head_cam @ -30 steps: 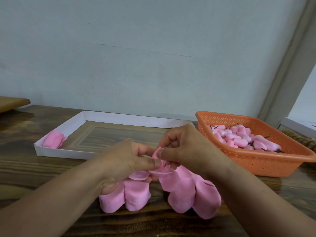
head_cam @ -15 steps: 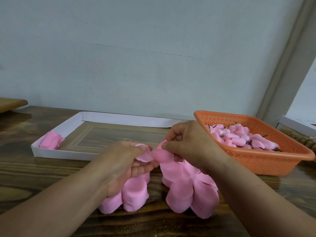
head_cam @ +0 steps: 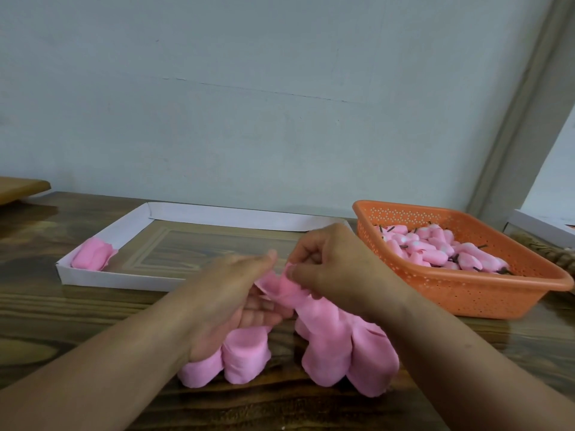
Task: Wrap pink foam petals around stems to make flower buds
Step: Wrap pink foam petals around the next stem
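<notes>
Near the surface's front edge, the right hand (head_cam: 329, 269) pinches a petal (head_cam: 281, 286) above the petal stack (head_cam: 336, 346); the left hand (head_cam: 236, 293) lies open, fingers relaxed beneath it. Best peel slowly (foam sheets cling), one at a time.

Bare dark wooden tabletop (head_cam: 62, 321) lies open at near left, between the front edge and the shallow white cardboard tray (head_cam: 124, 279). The tray's brown floor is mostly free, save a small pile of pink foam petals (head_cam: 91, 258) in its left corner. Stacks of pink foam petals (head_cam: 342, 353) crowd the near centre, under both hands (left hand (head_cam: 230, 293), right hand (head_cam: 339, 269)), leaving a narrow strip of wood between the two heaps. At right, the perforated orange plastic basket (head_cam: 466, 297), heaped with pink buds, blocks the way. The pale wall closes the far side.
</notes>
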Action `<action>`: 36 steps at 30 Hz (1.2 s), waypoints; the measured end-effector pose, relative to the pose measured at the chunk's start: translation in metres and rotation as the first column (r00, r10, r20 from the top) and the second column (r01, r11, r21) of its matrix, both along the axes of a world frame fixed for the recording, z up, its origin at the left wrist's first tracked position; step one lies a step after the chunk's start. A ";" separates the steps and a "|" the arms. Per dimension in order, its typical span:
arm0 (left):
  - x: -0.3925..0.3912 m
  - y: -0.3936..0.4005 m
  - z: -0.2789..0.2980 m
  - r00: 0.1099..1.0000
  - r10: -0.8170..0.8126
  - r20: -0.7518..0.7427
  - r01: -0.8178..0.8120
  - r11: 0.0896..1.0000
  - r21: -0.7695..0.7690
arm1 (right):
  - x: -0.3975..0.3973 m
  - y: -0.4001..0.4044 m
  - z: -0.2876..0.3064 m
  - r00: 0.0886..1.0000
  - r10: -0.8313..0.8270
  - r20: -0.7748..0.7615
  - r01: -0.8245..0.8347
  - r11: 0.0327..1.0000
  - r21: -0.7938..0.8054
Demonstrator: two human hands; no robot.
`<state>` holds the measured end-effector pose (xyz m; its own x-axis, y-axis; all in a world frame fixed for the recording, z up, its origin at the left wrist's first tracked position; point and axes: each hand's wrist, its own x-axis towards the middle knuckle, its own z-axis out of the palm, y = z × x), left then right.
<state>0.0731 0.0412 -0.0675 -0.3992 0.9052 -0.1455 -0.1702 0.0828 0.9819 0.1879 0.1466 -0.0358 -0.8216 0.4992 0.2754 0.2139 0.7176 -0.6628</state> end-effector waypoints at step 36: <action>0.007 0.003 -0.007 0.990 0.138 -0.001 -0.136 0.980 0.143 | 0.000 0.002 0.002 0.988 -0.050 -0.144 0.033 0.992 -0.123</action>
